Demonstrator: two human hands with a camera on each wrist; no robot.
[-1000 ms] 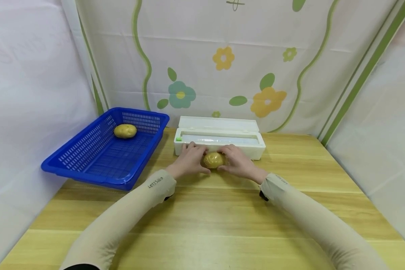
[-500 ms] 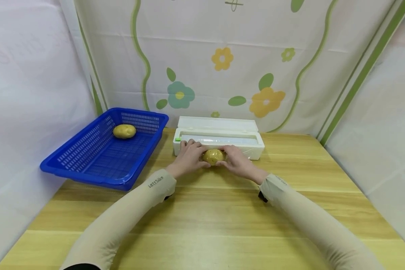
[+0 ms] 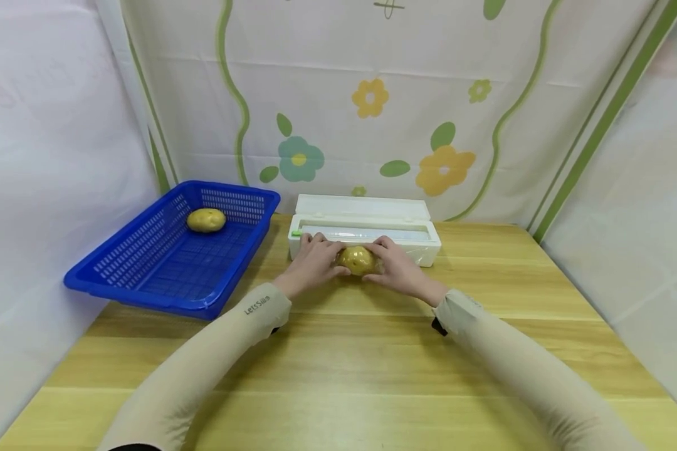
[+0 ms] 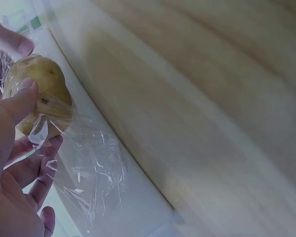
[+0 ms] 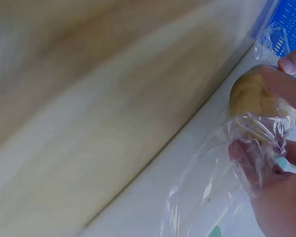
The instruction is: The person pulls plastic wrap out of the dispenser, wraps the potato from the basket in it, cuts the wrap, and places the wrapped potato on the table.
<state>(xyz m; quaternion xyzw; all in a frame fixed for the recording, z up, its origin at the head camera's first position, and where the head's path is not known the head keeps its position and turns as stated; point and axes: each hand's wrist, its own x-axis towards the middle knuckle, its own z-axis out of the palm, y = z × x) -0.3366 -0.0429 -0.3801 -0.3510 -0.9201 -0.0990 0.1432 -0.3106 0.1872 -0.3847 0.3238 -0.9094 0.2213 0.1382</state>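
Potato [image 3: 357,260], now higher in view, in fingers' grip: left hand [image 3: 313,261] and right hand [image 3: 397,268].

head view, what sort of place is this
Probably a small booth set up for tabletop work: a flower-printed sheet hangs behind the wood-grain table, and whitish sheets close in its left and right sides.

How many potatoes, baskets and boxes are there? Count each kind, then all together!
Potatoes: 2, one held potato between left hand and right hand, one basket potato
Baskets: 1, the blue basket
Boxes: 1, the white box
Total: 4
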